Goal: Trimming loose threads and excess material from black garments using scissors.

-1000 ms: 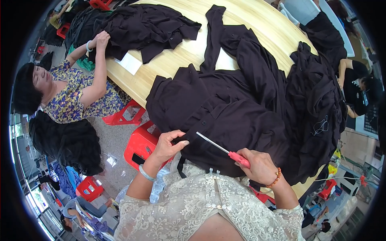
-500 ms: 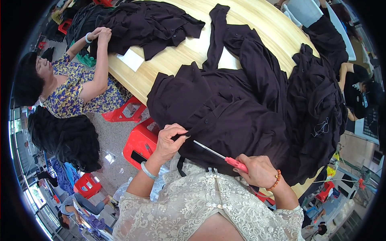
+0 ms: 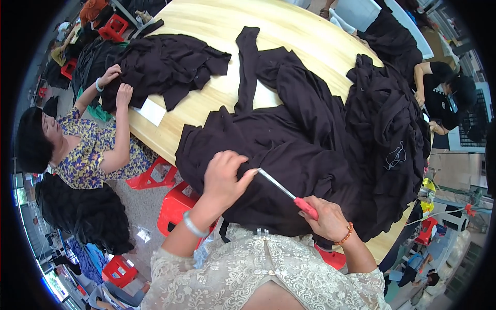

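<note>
My right hand is closed round the pink-red handle of a slim tool with a straight metal shaft, which looks like a screwdriver. Its tip reaches up to the thumb of my left hand; whether they touch I cannot tell. The left fingers are bent, with the thumb apart from them and dark cloth visible in the gap. Beneath both hands spreads a dark buttoned garment with a long sleeve, lying on the table and hanging over its near edge.
The pale wooden table bears another dark garment pile at the far left, a white paper and a heap with loose white thread at right. Red stools stand left. One co-worker sits left, another right.
My left hand has moved up and right over the garment, its pinch on the cloth edge loosened. The tool's tip now lies by its thumb. The left co-worker's hands have come apart.
</note>
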{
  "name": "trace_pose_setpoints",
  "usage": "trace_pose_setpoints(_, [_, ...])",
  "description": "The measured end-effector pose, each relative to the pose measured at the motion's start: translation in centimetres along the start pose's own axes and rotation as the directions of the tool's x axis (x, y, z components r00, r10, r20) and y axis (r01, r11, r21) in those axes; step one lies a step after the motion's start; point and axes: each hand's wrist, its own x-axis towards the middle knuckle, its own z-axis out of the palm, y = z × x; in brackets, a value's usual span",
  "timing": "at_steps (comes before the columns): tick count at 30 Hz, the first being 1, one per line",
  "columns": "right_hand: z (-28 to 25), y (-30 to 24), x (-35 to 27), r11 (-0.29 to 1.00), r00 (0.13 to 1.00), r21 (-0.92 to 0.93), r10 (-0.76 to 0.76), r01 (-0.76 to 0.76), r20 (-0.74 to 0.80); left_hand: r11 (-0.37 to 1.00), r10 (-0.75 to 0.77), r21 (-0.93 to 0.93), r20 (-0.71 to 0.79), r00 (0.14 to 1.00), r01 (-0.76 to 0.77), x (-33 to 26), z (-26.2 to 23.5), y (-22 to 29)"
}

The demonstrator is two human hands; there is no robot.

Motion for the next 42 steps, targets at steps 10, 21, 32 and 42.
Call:
trace_pose_setpoints(10, [-0.8,1.6,-2.7,0.993,0.980,0.011,0.117,-0.117,-0.161,0.640,-0.397,-0.465,0.481,0.781,0.612,4.3,2.9,-3.9])
trace_pose_setpoints(21, [-1.3,0.4,-0.3,0.998,0.999,-0.065,0.018,-0.015,0.041,-0.333,-0.425,-0.796,0.605,0.674,0.505,-1.8,2.0,-4.1])
trace_pose_setpoints(32, [-1.2,-1.9,1.7,0.982,0.998,-0.184,-0.032,0.042,0.055,-0.363,-0.350,-0.832,0.540,0.766,0.420,-2.7,3.4,-4.8])
trace_pose_setpoints(42, [-0.2,-1.2,1.2,0.995,0.998,-0.085,-0.060,0.057,-0.030,-0.316,-0.305,-0.704,0.710,0.635,0.636,2.5,2.0,-6.9])
